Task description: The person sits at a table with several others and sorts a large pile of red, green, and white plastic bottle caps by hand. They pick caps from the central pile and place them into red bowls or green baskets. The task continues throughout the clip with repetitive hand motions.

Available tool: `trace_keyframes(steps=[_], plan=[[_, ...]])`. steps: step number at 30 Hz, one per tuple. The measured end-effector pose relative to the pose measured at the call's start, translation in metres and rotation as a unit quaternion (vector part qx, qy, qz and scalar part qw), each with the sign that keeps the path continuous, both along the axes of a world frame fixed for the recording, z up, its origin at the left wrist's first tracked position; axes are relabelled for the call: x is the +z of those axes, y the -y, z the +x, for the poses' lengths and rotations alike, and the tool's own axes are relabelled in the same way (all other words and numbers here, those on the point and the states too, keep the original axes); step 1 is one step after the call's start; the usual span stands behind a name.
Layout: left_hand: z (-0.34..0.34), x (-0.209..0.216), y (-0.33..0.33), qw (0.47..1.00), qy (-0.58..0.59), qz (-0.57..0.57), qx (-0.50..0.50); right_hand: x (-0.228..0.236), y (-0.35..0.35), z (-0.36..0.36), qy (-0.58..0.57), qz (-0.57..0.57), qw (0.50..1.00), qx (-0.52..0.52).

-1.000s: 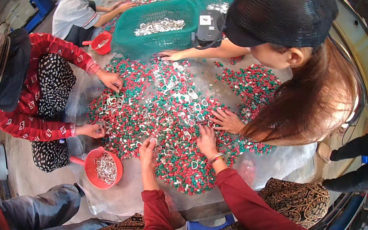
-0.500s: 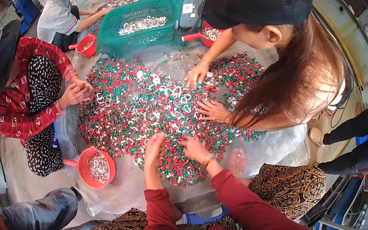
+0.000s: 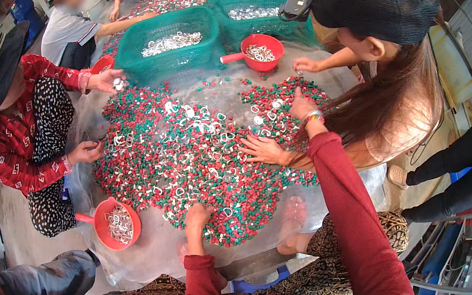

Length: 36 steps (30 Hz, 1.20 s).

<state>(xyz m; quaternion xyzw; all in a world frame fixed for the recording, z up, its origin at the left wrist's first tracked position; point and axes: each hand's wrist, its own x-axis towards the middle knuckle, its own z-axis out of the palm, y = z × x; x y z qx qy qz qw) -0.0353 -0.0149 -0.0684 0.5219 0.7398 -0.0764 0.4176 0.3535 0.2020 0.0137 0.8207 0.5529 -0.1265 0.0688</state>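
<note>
A wide pile of small red, green and white pellets (image 3: 204, 182) is spread before me, with white ring-shaped pieces (image 3: 202, 119) scattered through it. Over its near edge is my left hand (image 3: 198, 215), fingers curled in; whatever they hold is hidden. My right hand (image 3: 304, 108) reaches far across to the right part of the pile, beside some white rings (image 3: 271, 115). One finger of it points away from me, and I see nothing held in it; its other fingers are partly hidden.
Red scoops of white rings stand at the left (image 3: 117, 223) and back (image 3: 262, 52). Green baskets (image 3: 169, 60) sit behind the pile. A co-worker's hand (image 3: 263, 148) lies on the pellets near my right forearm; another co-worker's hand (image 3: 107, 81) at left holds white pieces.
My right hand has moved from the near middle to the far right of the pile. My left hand has shifted slightly nearer. The right co-worker's far hand has drawn back off the pile.
</note>
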Motion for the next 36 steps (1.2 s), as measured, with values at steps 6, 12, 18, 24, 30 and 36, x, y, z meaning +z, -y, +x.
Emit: trace_keyframes(steps=[6, 12, 18, 24, 30, 36], plan=[[0.001, 0.004, 0.005, 0.997, -0.017, 0.079, -0.006, 0.018, -0.015, 0.034, -0.086, -0.035, 0.996, -0.016], [0.003, 0.007, 0.009, 0.998, -0.015, 0.052, -0.017, -0.021, -0.030, 0.020, -0.072, -0.004, 0.997, -0.034], [-0.028, -0.043, 0.008, 0.978, -0.040, 0.203, -0.024, -0.042, -0.001, -0.016, -0.351, 0.016, 0.898, 0.265], [-0.036, -0.005, 0.024, 0.966, 0.016, 0.240, 0.098, -0.054, 0.095, -0.120, -0.401, -0.051, 0.887, 0.223], [0.047, -0.022, 0.057, 0.964, 0.038, 0.249, 0.087, -0.148, 0.203, -0.170, -0.222, 0.036, 0.954, 0.197], [0.058, -0.049, 0.054, 0.951, 0.001, 0.307, 0.034, -0.152, 0.272, -0.184, -0.215, 0.105, 0.955, 0.177]])
